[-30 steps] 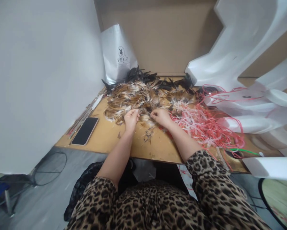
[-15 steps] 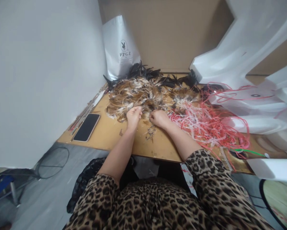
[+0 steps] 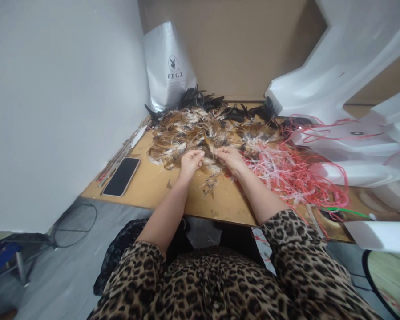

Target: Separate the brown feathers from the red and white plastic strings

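Brown feathers [image 3: 176, 133] lie heaped toward the tabletop's [image 3: 153, 186] back edge, seemingly with plenty left to handle, while along their front the left hand [image 3: 190, 165] and right hand [image 3: 231, 160] pinch narrowly, each grip's contents impossible to tell.

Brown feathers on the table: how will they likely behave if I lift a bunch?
The brown feathers are probably light and apt to scatter: they look thin and wispy. They likely bend easily, since many lie curved. Lifting some may drag neighbours, as they overlap.
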Motion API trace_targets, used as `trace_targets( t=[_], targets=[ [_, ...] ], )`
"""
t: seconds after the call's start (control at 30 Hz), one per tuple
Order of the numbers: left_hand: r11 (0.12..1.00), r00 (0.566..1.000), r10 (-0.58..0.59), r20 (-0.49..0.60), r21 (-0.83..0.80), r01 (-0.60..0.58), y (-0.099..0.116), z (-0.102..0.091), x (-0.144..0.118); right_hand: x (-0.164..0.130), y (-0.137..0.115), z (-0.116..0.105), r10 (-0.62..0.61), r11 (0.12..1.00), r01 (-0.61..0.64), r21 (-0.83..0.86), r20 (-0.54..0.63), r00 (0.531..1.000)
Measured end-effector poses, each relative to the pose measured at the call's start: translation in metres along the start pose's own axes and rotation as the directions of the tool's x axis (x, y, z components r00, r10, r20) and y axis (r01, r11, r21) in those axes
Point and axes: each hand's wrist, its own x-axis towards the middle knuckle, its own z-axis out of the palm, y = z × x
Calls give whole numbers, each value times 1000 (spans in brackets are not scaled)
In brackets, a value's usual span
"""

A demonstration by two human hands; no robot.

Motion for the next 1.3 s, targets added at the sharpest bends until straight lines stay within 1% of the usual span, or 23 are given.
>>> trace_targets(
  t=[0.07,0.17,0.27,0.37,0.47,0.6,0.73,0.83,0.9,1.0,1.07,1.13,1.3],
  targets=[
    [999,998,-3,63,46,0,-1,1,-1,0,1,2,14,998,-14,60,0,1000],
    [997,992,-17,123,74,8,-2,2,-3,0,4,6,-18,1000,18,11,-33,999],
    [997,990,-50,134,69,41,-3,3,-3,-1,8,11,-72,995,67,-73,-73,995],
    [995,987,-85,137,58,78,-4,3,-3,-2,9,15,-97,994,94,-58,-62,993],
    [994,985,-111,131,38,107,-5,2,-1,-3,9,15,-70,998,70,1,-28,997],
    [992,979,-128,160,7,128,-4,2,-1,-3,7,11,-31,999,32,29,-22,999],
    [992,975,-127,183,21,125,-2,3,-4,-2,8,9,-8,998,6,67,31,999],
    [992,974,-117,196,72,105,-1,4,-6,-2,7,8,-17,996,14,84,28,999],
    [992,981,-68,183,116,48,-2,4,-6,-1,5,7,-15,993,15,116,5,1000],
    [987,992,53,115,143,-69,-3,2,-4,-1,1,4,-7,980,13,197,-32,999],
    [987,994,87,71,129,-96,-2,1,-3,-2,0,4,-9,975,18,223,-39,999],
    [989,995,69,69,124,-77,-2,1,-3,-2,0,5,-15,978,21,209,-34,999],
    [993,991,-23,130,117,8,0,4,-6,-5,3,13,-31,983,31,180,-4,1000]
  ],
)
